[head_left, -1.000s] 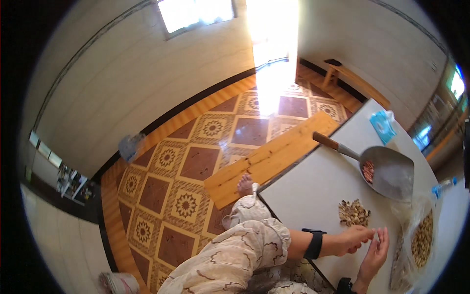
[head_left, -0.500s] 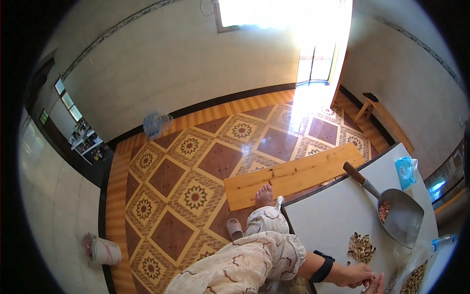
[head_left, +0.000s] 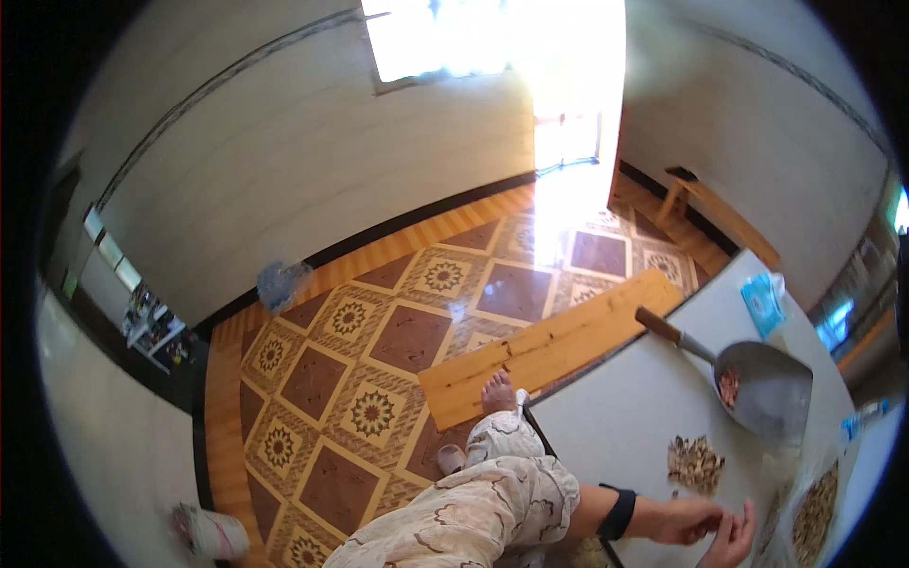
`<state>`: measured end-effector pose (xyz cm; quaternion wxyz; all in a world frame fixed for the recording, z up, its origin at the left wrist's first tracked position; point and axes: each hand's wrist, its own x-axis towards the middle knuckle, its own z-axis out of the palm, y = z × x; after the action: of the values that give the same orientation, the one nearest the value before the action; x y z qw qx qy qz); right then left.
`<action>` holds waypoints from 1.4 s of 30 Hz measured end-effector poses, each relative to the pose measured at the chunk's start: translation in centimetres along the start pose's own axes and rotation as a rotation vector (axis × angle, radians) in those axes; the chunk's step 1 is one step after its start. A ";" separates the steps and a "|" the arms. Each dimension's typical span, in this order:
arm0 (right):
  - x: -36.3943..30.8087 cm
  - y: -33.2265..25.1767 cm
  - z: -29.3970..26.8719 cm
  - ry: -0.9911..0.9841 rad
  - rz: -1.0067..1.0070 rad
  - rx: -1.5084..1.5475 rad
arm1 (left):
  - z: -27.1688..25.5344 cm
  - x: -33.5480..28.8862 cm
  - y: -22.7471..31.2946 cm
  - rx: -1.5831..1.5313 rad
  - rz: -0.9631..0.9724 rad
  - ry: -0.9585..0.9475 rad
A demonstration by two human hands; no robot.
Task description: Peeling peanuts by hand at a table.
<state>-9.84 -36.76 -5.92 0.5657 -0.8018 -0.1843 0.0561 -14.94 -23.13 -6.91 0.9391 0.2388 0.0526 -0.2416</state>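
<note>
My left hand (head_left: 689, 521), a dark band on its wrist, reaches over the pale tabletop with its fingers pinched together. My right hand (head_left: 731, 543) comes up from the lower edge, its fingertips close against the left ones. Whatever sits between the fingers is too small and blurred to make out. Just beyond them lies a small heap of brown, split shells (head_left: 696, 464). To the right, a clear plastic bag (head_left: 779, 492) holds many brown nuts in the shell (head_left: 814, 516). A metal scoop (head_left: 772, 388) with a wooden handle holds some reddish-pink kernels (head_left: 728, 386).
A blue tissue pack (head_left: 762, 301) is on the table (head_left: 606, 407) past the scoop. A clear bottle with a blue label (head_left: 864, 418) lies near the right edge. Alongside the table runs a wooden bench (head_left: 549, 348), with my bare foot (head_left: 497, 391) on it.
The whole view has shifted and tilted with my head. My right hand shows more now, its fingers raised higher beside the left hand. Scoop, shell heap and bag stay put on the table.
</note>
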 end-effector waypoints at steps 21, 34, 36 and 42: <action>-5.3 -0.4 -6.7 0.199 -0.012 -0.848 | 0.9 -2.4 4.5 0.055 0.452 0.586; -6.9 -7.2 -3.5 -0.165 0.073 0.496 | 7.8 -5.3 -1.7 0.835 0.620 -0.012; -7.7 -9.1 -2.1 -0.094 -0.018 0.378 | 7.7 -5.8 -2.3 0.774 0.712 0.014; -8.5 -9.7 -0.5 -0.227 0.197 0.733 | 6.9 -8.5 -3.8 0.929 0.912 0.366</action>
<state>-19.81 -37.44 2.27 0.7825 -0.5491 -0.1353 0.2605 -24.37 -25.70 -0.66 0.7230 0.6529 -0.0047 0.2258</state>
